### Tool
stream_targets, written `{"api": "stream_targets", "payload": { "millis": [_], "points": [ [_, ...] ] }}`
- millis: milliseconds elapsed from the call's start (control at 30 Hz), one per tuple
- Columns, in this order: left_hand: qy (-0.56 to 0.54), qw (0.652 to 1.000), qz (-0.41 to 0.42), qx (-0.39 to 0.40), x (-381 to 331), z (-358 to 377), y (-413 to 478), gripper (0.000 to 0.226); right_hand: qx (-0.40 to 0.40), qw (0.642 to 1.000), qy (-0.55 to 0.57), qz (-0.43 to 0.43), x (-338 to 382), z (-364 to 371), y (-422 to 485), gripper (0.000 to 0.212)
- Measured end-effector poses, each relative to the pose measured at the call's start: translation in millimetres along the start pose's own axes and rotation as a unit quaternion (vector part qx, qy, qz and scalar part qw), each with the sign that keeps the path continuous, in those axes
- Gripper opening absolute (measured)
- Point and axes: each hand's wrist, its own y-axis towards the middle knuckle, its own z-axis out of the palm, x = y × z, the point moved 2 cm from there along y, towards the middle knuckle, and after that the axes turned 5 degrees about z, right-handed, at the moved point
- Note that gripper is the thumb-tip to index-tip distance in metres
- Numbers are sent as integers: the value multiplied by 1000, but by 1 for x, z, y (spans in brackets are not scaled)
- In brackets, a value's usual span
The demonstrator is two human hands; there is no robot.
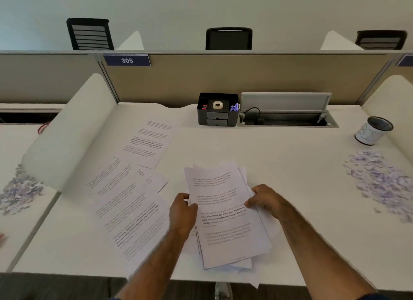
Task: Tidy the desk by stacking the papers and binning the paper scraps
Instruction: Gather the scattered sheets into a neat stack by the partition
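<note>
My left hand [182,212] and right hand [264,199] grip a loose stack of printed white paper sheets [225,217] at lower centre of the frame.

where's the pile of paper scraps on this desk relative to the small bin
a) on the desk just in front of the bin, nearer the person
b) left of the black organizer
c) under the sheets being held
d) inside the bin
a: the paper scraps lie spread on the desk surface at the right side, just nearer the person than the small bin, which stands apart from them by the right divider.
</note>
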Motion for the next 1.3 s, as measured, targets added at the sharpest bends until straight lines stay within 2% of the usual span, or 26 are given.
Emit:
{"api": "stream_targets", "payload": {
  "millis": [67,133,200,267,433,600,700,800,900,967,1033,1133,1200,1300],
  "points": [
    [-12,1000,-7,5,10,1,-15,20,-37,999,-21,6,-8,10,-11,32],
    [3,1000,-16,19,23,4,-28,22,-75,993,-92,15,-14,21,-20,27],
    [25,999,-27,38,36,9,-37,28,-127,968,-214,39,-18,29,-29,25],
    [52,996,-41,59,43,16,-44,37,-167,939,-296,55,-21,34,-37,33],
    [103,992,-49,61,33,31,-50,47,-189,912,-360,47,-23,32,-39,37],
    [128,987,-40,88,24,39,-52,52,-200,909,-363,46,-26,28,-38,35],
    [92,990,-27,104,17,41,-35,60,-191,923,-330,53,-25,21,-35,33],
    [27,991,-12,130,14,49,0,76,-174,958,-221,57,-23,7,-24,31],
    [-22,987,-1,157,-13,42,14,59,-179,977,-106,44,-22,-13,-16,49],
    [13,991,19,133,-19,37,26,59,-170,982,-77,38,-25,-27,-11,42],
    [81,992,25,92,-15,36,33,61,-127,990,-37,42,-30,-37,-4,31],
    [135,987,28,85,-5,46,33,59,-29,997,19,71,-30,-41,1,32],
    [133,987,35,87,-5,56,30,56,25,997,35,64,-29,-41,6,29],
    [112,989,41,86,-7,62,28,54,85,986,139,28,-29,-42,16,21]
  ]
}}
